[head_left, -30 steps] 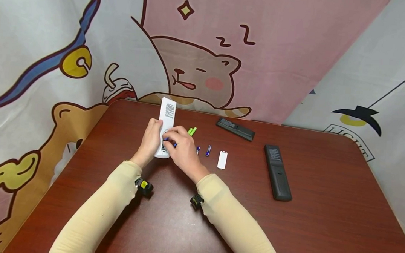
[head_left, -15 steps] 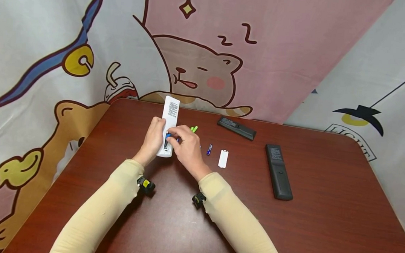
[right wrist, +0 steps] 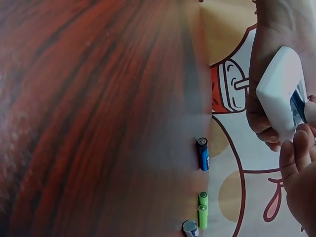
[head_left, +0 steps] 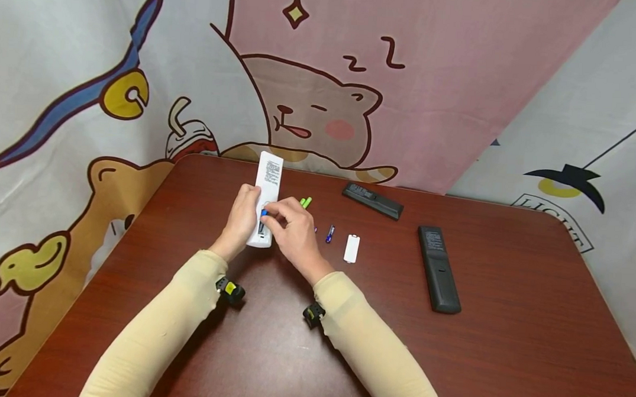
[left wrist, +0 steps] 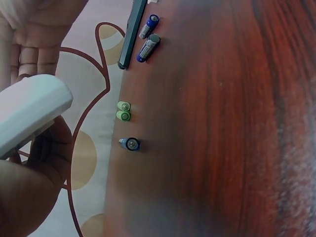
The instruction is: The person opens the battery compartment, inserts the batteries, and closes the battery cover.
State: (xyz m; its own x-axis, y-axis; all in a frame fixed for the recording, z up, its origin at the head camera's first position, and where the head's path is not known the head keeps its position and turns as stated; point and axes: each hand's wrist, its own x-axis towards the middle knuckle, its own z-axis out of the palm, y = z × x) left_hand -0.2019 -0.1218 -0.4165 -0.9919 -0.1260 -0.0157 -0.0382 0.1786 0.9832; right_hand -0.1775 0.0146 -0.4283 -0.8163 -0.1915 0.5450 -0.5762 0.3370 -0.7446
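My left hand (head_left: 241,214) grips a white remote control (head_left: 268,175) by its side, its back turned up and its battery compartment uncovered. My right hand (head_left: 297,230) pinches a blue battery (head_left: 264,213) at the compartment, thumb and fingertips right at it. In the right wrist view, the dark blue battery (right wrist: 297,104) lies at the opening under the thumb. On the table are two green batteries (left wrist: 123,111), a blue battery (right wrist: 203,154) nearby, and two more blue ones, one of them a battery (head_left: 330,234) right of my right hand. A white battery cover (head_left: 351,248) lies farther right.
A black remote control (head_left: 373,201) lies at the back of the brown table (head_left: 515,325). Another black remote (head_left: 439,269) lies at the right. A cartoon-printed curtain (head_left: 434,97) hangs behind the table's far edge. Each wrist wears a small black camera (head_left: 313,314).
The white remote has shifted slightly right in the head view. My right fingers have moved up a little along the compartment, and the blue battery shows more clearly there.
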